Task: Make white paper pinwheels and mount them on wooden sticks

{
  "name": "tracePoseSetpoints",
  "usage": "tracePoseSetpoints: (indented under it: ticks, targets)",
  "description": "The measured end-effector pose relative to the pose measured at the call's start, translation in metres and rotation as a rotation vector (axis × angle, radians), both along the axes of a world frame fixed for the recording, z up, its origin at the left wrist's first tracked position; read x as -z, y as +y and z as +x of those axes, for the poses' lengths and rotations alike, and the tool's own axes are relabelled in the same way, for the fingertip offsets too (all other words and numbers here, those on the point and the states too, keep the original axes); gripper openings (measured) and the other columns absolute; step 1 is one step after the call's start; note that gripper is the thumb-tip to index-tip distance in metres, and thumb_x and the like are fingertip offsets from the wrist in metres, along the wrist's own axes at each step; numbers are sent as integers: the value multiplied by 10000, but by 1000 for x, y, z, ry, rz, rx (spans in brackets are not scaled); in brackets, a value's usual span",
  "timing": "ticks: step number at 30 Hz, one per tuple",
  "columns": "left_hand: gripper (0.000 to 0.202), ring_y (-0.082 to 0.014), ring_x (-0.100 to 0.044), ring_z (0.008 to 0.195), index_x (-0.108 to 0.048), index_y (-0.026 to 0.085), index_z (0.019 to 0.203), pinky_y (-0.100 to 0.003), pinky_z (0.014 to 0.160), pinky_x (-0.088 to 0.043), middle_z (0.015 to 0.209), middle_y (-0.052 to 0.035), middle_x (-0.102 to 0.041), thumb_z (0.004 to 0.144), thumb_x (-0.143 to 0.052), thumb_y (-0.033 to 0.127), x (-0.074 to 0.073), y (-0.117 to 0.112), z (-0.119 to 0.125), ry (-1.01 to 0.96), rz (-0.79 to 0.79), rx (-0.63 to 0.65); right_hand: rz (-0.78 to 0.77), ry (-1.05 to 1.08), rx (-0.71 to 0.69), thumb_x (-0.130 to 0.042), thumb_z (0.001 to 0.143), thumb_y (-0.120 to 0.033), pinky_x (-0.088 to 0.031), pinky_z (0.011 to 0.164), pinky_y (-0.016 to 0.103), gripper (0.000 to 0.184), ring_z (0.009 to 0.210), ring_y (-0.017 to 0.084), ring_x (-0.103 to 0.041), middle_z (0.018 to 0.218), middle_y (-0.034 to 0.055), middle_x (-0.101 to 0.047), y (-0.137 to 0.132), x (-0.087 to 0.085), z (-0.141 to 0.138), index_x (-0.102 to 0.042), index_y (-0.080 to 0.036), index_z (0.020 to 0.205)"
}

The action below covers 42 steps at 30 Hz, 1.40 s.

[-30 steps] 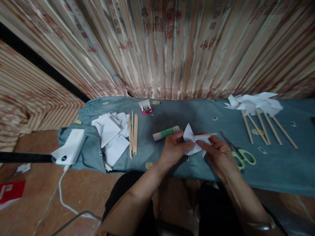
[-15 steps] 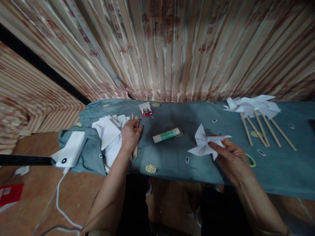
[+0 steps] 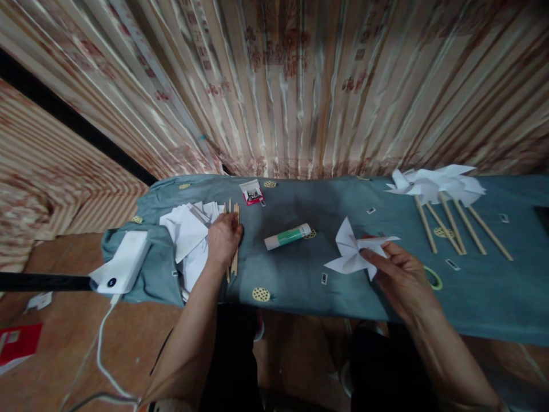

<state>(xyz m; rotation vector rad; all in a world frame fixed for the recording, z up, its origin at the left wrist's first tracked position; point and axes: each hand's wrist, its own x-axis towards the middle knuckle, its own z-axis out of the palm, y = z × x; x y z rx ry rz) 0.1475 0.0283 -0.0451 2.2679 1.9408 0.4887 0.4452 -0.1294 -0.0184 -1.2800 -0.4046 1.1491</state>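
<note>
Spreading under the paper pinwheel [image 3: 349, 252], a teal tablecloth [image 3: 300, 277] meets striped curtains [image 3: 300, 86].

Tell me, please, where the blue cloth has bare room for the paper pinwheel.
Bare cloth lies between the glue stick and the paper pinwheel in the right hand, and behind them toward the red box. Crowded: paper pile and wooden sticks at the left hand; finished pinwheels far right.

Single head cam, worn high, aimed forward and steeply down. Close in: left hand [image 3: 223, 237] and right hand [image 3: 398, 274] sit mid-frame, forearms running to the bottom edge. Table [image 3: 300, 272] spans the width under the fingers; curtain [image 3: 300, 86] fills everything beyond the fingertips, floor [image 3: 64, 343] nearer than the wrists. Wide lens.
</note>
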Motion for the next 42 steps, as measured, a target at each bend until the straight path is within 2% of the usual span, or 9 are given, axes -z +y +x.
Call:
tracePoseSetpoints:
  ticks: [6,11,16,19,23,26,31,35,42]
  targets:
    - [396,-252,-672,934,-667,124,1165,-336,856,-506,1051,-134,-702,813,-494,180,-7,-3,3,62,-12,5,11,-18,-3,-892,554,-263,-539,637,179,328,679,106,-681,807,-16,-751,-2,1,0,-738,-238,842]
    - [398,-238,-666,898,-686,128,1125,-325,832,-506,987,-109,-717,773,-505,177,-8,-3,2,-27,-5,-26,-3,-3,7,-912,512,-276,-532,624,186,351,666,111,-670,783,-9,-748,-1,0,0,-741,-225,816]
    - [309,-171,-618,728,-733,152,964,-287,726,-504,870,-55,-685,756,-518,232,-24,-17,16,-402,77,1,24,-43,2,-906,528,-290,-530,628,202,353,678,121,-672,801,-7,-756,-4,0,0,-742,-235,837]
    - [235,-150,-593,740,-737,175,892,-257,689,-491,810,-28,-634,730,-582,248,-40,-38,36,-701,60,154,40,-99,-13,-900,538,-310,-547,649,232,338,716,150,-691,830,5,-764,-9,-1,-1,-740,-230,824]
    - [205,-117,-564,669,-730,168,855,-241,606,-464,801,-18,-607,705,-700,305,-52,-67,68,-1134,-331,226,56,-183,-120,-886,577,-313,-565,613,243,310,702,165,-703,853,22,-766,-20,-7,-5,-738,-227,835]
    - [292,-79,-494,556,-745,145,829,-216,523,-393,662,2,-596,643,-790,366,-48,-85,91,-1417,-683,154,97,-274,-181,-874,602,-293,-574,613,235,264,724,171,-713,910,40,-765,-30,-15,-10,-736,-225,817]
    - [389,-55,-476,477,-756,105,713,-197,491,-352,560,-3,-606,495,-897,395,-39,-108,120,-1580,-1182,33,174,-365,-196,-819,679,-240,-574,667,213,209,770,164,-719,853,20,-753,-39,-25,-21,-723,-239,865]
    - [403,-70,-543,498,-766,101,723,-186,508,-397,613,-26,-672,430,-929,326,-38,-119,132,-1580,-1340,-40,209,-475,-157,-789,702,-197,-578,687,218,201,772,162,-720,852,14,-751,-40,-32,-21,-711,-240,883]
    - [336,-84,-571,521,-741,124,624,-202,575,-455,578,-12,-668,426,-937,312,-41,-123,143,-1642,-1379,14,240,-698,-14,-720,744,-138,-590,705,240,294,772,168,-729,860,-8,-757,-51,-34,-12,-699,-289,996]
